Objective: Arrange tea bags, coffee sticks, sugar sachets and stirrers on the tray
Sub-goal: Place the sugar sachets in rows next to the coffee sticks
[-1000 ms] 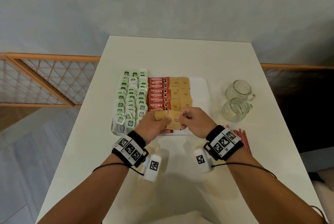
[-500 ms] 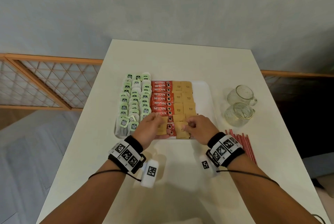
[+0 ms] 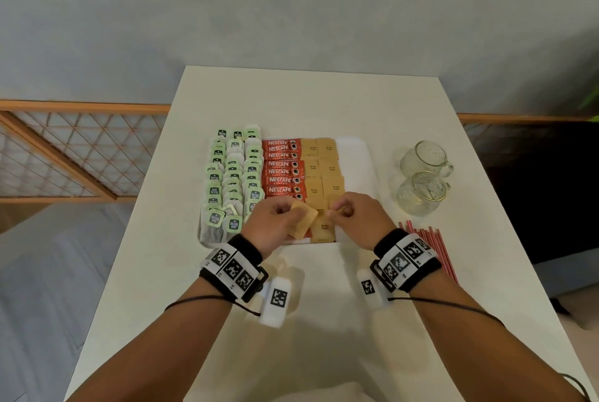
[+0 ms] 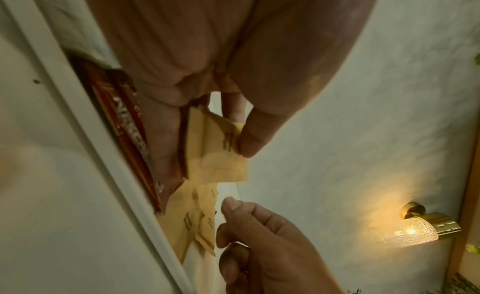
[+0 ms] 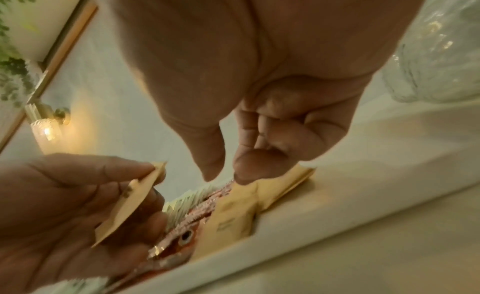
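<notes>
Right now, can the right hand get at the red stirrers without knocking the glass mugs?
Probably yes. The stirrers lie on bare table just right of the right hand, nearer than the mugs, with nothing between. Its grip looks empty.

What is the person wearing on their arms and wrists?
The forearms are bare, with no sleeves. Each wrist has a black band under a white strap printed with black square codes, and so has the right. A small white block bearing one such code hangs under each wrist. A thin black cable trails back along each forearm.
</notes>
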The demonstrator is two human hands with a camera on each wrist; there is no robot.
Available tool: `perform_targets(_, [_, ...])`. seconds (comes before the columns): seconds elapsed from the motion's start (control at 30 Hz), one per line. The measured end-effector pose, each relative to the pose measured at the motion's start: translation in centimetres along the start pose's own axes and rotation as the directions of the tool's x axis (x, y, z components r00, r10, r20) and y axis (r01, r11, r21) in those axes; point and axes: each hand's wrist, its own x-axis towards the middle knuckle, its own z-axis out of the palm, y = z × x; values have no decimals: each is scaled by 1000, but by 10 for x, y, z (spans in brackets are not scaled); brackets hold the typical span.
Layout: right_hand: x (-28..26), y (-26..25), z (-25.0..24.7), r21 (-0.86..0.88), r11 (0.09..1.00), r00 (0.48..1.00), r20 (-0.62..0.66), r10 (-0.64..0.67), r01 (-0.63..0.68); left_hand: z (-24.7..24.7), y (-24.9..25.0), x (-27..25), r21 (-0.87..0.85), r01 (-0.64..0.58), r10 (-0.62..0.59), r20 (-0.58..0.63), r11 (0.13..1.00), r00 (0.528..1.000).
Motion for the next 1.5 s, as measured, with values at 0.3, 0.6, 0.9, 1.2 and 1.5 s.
perform_targets(0.3, [-19,-6,-10,297,948,977,135,-164,118,16,-1,10,77,-137,139,-15,988,990])
perform_targets(0.6, [5,22,-41,181,983,996,-79,-28,42,21,7,22,503,-283,278,88,817,957])
perform_targets(0.9, [1,39,-25,-50,992,991,65,115,-112,33,12,25,883,-308,97,293,355,951])
perform_targets(1.2, [6,30,-24,-232,962,985,60,161,-143,35,18,25,904,-293,100,275,310,956])
perform_targets(1.5, [14,27,-15,-192,971,989,10,145,-140,31,14,28,895,-283,100,265,344,959])
